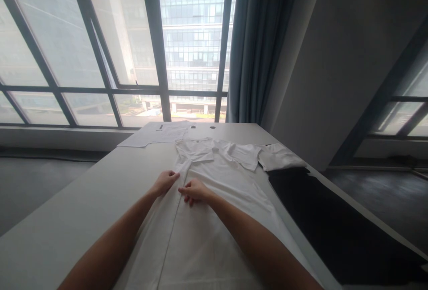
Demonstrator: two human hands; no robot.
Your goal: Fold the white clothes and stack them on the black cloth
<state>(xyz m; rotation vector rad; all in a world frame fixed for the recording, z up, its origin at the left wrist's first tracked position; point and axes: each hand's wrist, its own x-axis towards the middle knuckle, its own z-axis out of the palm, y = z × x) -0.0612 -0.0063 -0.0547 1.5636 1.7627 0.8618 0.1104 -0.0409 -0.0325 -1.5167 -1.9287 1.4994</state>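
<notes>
A white short-sleeved shirt (230,218) lies spread over the table, its collar toward the window and its left side folded inward in a long strip. My left hand (165,182) is closed on the outer edge of that fold, just below the folded sleeve. Beside it, my right hand (194,191) has thumb and index finger pinched at the inner edge of the folded strip, with the other fingers curled beneath. Both hands are close together near the upper part of the shirt.
The white table (110,183) reaches toward the window. At its far left lie white sheets (150,135). A folded white cloth (281,156) sits at the right, by a long black cloth (331,223). A grey-blue curtain (254,45) hangs behind.
</notes>
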